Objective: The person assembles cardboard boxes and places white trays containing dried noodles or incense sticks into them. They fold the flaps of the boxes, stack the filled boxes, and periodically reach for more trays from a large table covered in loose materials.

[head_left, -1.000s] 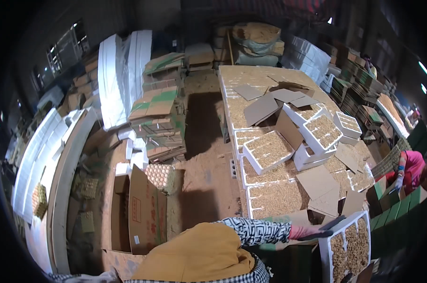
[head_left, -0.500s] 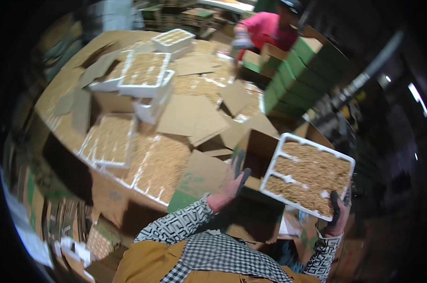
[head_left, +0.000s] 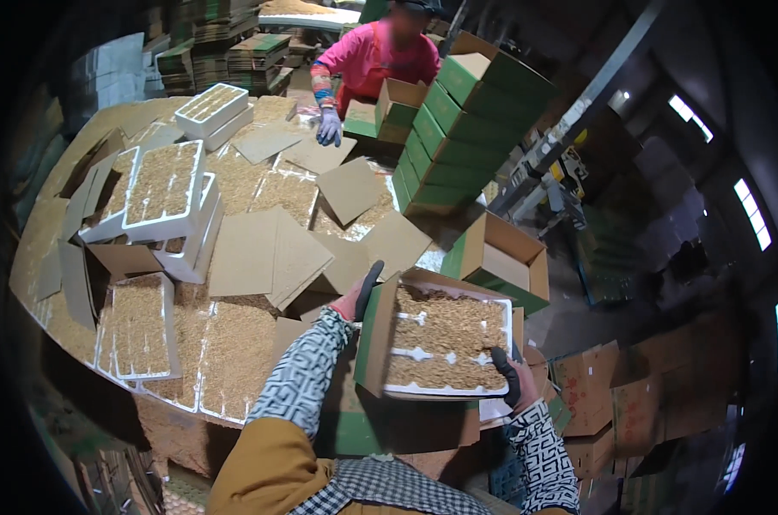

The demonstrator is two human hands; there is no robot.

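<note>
White tray (head_left: 447,343) w/ tan filling sits in open cardboard box (head_left: 373,335), near centre, just off the table's near-right edge. L hand (head_left: 357,296) gloved, clamped on box's left wall. R hand (head_left: 511,382) gloved, gripping tray's near-right corner. Table (head_left: 260,249) left: more filled trays, loose card sheets. Far: green box stack (head_left: 458,137), co-worker in pink (head_left: 372,60).

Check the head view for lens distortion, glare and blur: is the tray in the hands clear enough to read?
Head view: strong fisheye bending, with a dark rim; the stack of green boxes curves. Windows on the right are blown out white. The white tray, left hand and right hand are sharp and evenly lit. The co-worker in pink has a blurred face.
</note>
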